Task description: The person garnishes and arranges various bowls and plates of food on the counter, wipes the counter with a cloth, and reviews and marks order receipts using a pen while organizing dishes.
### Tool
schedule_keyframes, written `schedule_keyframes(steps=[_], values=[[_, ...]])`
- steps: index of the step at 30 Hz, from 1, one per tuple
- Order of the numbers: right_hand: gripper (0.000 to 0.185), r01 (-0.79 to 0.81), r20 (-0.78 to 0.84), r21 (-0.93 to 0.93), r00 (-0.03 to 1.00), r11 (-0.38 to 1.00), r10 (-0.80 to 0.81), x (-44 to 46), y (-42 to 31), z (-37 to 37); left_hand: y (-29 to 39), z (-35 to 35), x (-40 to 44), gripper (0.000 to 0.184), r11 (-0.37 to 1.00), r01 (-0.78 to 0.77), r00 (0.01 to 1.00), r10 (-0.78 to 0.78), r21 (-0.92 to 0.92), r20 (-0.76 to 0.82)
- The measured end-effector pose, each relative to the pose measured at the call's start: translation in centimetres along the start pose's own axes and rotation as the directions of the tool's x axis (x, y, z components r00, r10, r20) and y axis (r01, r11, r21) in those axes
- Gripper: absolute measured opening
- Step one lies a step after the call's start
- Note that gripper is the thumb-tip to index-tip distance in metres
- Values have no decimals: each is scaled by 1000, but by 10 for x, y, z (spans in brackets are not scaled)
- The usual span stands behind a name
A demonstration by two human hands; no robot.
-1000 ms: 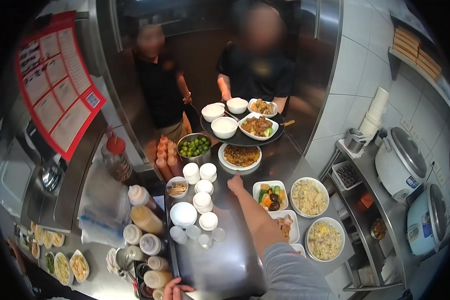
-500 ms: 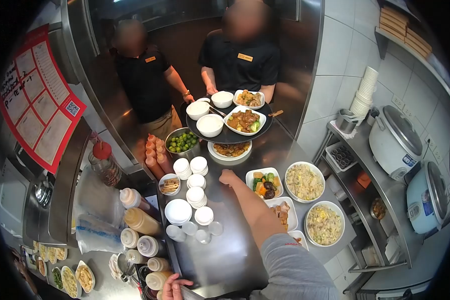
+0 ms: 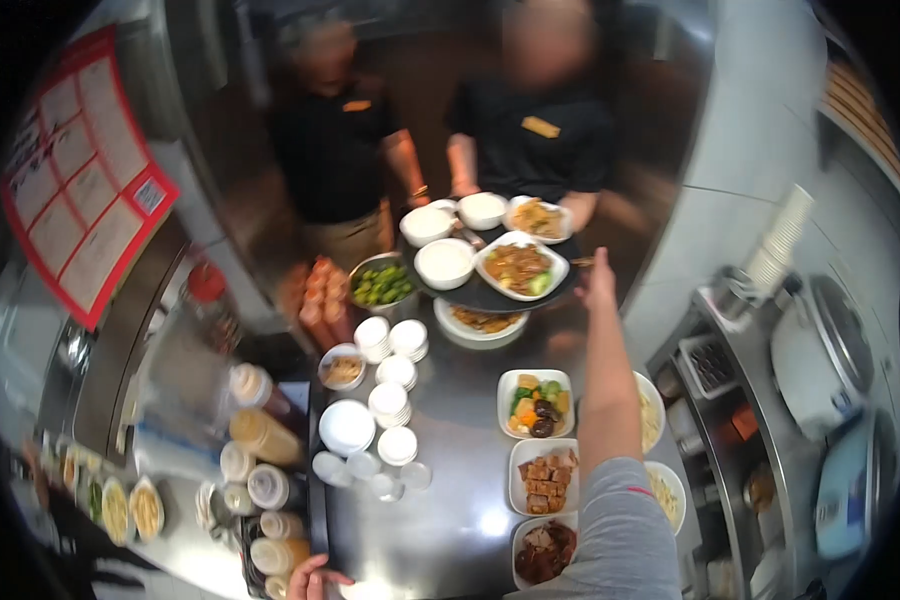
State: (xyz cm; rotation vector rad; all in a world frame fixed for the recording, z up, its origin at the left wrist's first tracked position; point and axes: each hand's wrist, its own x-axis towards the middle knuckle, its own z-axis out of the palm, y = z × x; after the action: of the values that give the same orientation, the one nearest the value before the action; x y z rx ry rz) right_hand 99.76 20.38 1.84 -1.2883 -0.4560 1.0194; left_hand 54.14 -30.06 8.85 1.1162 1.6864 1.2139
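My right hand (image 3: 597,285) reaches far forward, at the right edge of a round black tray (image 3: 470,292). By its fingertips a small wooden piece (image 3: 583,262) sticks out from the tray; blur hides whether I grip it. A co-worker (image 3: 530,140) supports the tray, which bears white bowls of rice (image 3: 444,263) and two dishes of cooked food (image 3: 519,267). My left hand (image 3: 315,582) shows at the bottom edge with fingers apart and nothing visible in them, next to squeeze bottles (image 3: 278,556).
Below the tray stands a plate of food (image 3: 480,325). Stacked small white dishes (image 3: 388,402) and a pot of green citrus (image 3: 381,284) are left of centre. Dishes of vegetables (image 3: 535,404) and meat (image 3: 547,478) line the right side. Another co-worker (image 3: 335,150) stands at the back left.
My right hand has moved from the counter's middle forward and right to the tray's edge. My left hand has shifted slightly left. The whole view has turned and is blurrier.
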Motion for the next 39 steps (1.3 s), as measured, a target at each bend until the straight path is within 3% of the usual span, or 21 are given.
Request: schedule_keyframes(steps=[2, 3, 5, 6, 8, 12, 15, 16, 17, 18, 19, 20, 23, 25, 26, 28, 30, 32, 34, 36, 39], values=[[47, 121, -18, -35, 992, 992, -121, 20, 4, 13, -29, 6, 3, 31, 993, -3, 999, 8, -119, 42], [31, 213, 46, -223, 977, 951, -208, 45, 9, 10, -27, 11, 2, 32, 990, 2, 999, 5, -144, 44], [30, 517, -84, -45, 851, 855, -519, 75, 27, 11, -17, 12, 2, 31, 982, 44, 997, -33, -184, 63], [28, 522, -166, 4, 841, 853, -514, 65, 19, 8, -14, 11, 1, 30, 976, 80, 995, -65, -202, 81], [23, 710, -362, 331, 703, 621, -612, 52, 6, 6, -13, 8, 0, 31, 980, 69, 996, -58, -189, 60], [18, 707, -136, 506, 631, 494, -764, -120, -34, 53, -18, 5, 4, 32, 951, 132, 990, -110, -281, 93], [22, 706, 266, 375, 539, 601, -799, -218, 20, 124, -17, 6, 6, 32, 950, 127, 988, -95, -285, 122], [23, 680, 343, 358, 541, 640, -768, -229, 65, 153, -17, 4, 3, 32, 948, 124, 989, -94, -292, 116], [24, 831, 555, 158, 372, 534, -744, -243, 89, 177, -16, 3, 1, 32, 950, 105, 992, -78, -295, 99], [25, 735, 697, 155, 392, 660, -600, -266, 104, 197, -15, 1, -2, 33, 951, 84, 995, -62, -299, 83], [32, 793, 807, 168, 230, 585, -543, -263, 133, 218, -16, -3, -7, 33, 949, 81, 995, -60, -306, 79], [43, 778, 887, 9, 284, 629, -364, -256, 171, 234, -18, -10, -14, 33, 955, 76, 997, -68, -288, 40], [51, 918, 870, -45, 230, 395, -437, -277, 180, 223, -30, -32, -31, 34, 956, 28, 998, -44, -293, -47], [50, 596, 789, 41, 473, 802, -393, -297, 161, 190, -35, -45, -40, 35, 946, -2, 993, -35, -323, -108], [44, 487, 752, 119, 524, 865, -399, -309, 151, 170, -39, -53, -44, 35, 945, 8, 996, -35, -326, -78], [33, 366, 720, 49, 632, 929, -287, -355, 124, 105, -49, -70, -41, 35, 944, -41, 998, 27, -328, -48], [24, 506, 777, -109, 580, 856, -245, -386, 129, 40, -47, -83, -35, 33, 917, -69, 996, 85, -394, 25], [24, 260, 759, -218, 651, 941, -3, -452, 126, -9, -42, -100, -26, 31, 917, -192, 979, 203, -350, -6], [38, 59, 830, -387, 458, 920, 319, -504, 134, -42, -36, -109, -17, 30, 897, -286, 952, 307, -337, 8], [57, -114, 901, -404, 120, 907, 417, -554, 149, -47, -40, -110, -4, 28, 877, -242, 941, 316, -416, 120], [63, -461, 937, -283, 54, 841, 345, -621, 150, -20, -25, -107, 7, 26, 906, -350, 840, 417, -239, 347]])
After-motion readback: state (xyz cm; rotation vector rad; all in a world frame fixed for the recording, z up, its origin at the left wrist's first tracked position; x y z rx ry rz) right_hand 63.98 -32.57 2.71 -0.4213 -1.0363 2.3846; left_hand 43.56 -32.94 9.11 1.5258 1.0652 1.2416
